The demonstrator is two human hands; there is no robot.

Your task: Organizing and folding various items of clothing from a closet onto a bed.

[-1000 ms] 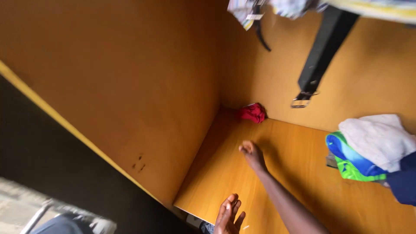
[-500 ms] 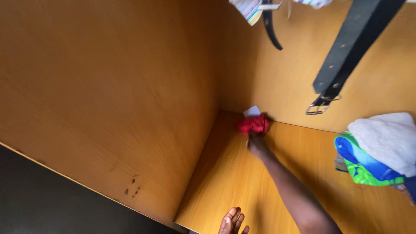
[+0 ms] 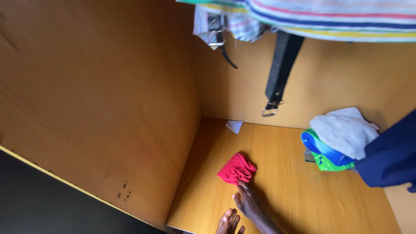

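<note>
Red cloth [image 3: 237, 168] is lying bunched on the wooden shelf [image 3: 286, 190], right hand [image 3: 247, 200] touching its edge with fingers loosely spread, pinning not pinching. Left hand [image 3: 229, 222] is resting spread at the shelf's front lip, gripping nothing.

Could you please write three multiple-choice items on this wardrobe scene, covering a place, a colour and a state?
1. Where does the small white scrap lie?
A. in the back corner of the shelf
B. on the pile of clothes
C. under the right hand

2. What colour is the crumpled cloth at the right hand's fingertips?
A. blue
B. red
C. white

3. How does the black belt hang?
A. coiled on the shelf
B. buckle end up
C. buckle end down

Answers:
1 A, it sits where the shelf meets the back wall.
2 B, it is plainly red.
3 C, the metal buckle is at the lower end.
</note>
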